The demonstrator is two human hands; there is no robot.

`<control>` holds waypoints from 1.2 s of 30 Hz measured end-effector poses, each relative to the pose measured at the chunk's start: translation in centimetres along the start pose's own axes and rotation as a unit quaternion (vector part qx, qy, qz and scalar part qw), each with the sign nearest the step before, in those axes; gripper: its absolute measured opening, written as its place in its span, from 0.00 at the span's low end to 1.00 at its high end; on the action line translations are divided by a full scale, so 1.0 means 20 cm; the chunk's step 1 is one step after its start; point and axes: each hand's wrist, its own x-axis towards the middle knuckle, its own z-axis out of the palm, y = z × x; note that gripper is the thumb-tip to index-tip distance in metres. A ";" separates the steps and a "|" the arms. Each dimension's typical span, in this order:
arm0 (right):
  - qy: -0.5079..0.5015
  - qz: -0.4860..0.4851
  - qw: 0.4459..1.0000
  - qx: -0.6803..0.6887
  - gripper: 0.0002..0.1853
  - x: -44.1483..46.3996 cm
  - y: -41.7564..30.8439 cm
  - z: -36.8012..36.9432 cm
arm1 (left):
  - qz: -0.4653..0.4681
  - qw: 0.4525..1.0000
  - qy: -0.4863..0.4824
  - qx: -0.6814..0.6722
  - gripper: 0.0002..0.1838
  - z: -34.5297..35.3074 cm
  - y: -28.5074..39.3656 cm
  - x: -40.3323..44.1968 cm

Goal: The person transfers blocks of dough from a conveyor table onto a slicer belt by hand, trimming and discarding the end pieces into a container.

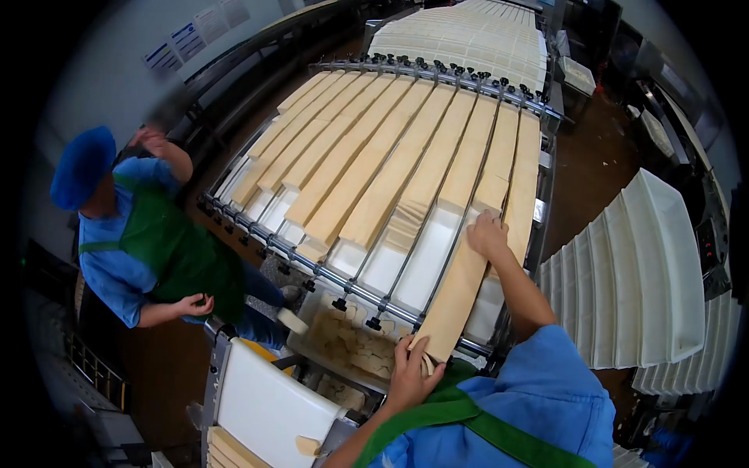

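Observation:
Long pale slabs (390, 148) lie side by side in lanes on a white conveyor with metal guide rods. My right hand (488, 235) rests on the far end of one long slab (455, 300) in a right-hand lane, its fingers bent over the top. At the slab's near end, past the front bar, my left hand (413, 366) grips the end, with some thin slices (427, 363) by its fingers. More thin slices (407, 222) lean at the end of a middle lane.
A co-worker in a blue cap and green apron (179, 249) stands at the left. Below the front bar is a bin of broken pieces (355, 335). A white belt (269, 390) lies at the lower left. Stacked white trays (624, 281) stand at the right.

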 end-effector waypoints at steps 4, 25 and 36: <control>0.069 -0.024 0.997 -0.015 0.25 -0.03 0.00 -0.05 | -0.003 1.000 -0.017 0.012 0.34 0.05 0.02 0.10; -0.021 -0.449 0.892 0.059 0.12 -0.91 -0.12 0.01 | -0.136 0.944 0.208 -0.215 0.37 -0.04 -0.39 -0.01; 0.009 -0.487 0.861 0.142 0.14 -0.96 -0.38 0.15 | -0.210 0.866 0.310 -0.330 0.44 -0.12 -0.60 -0.46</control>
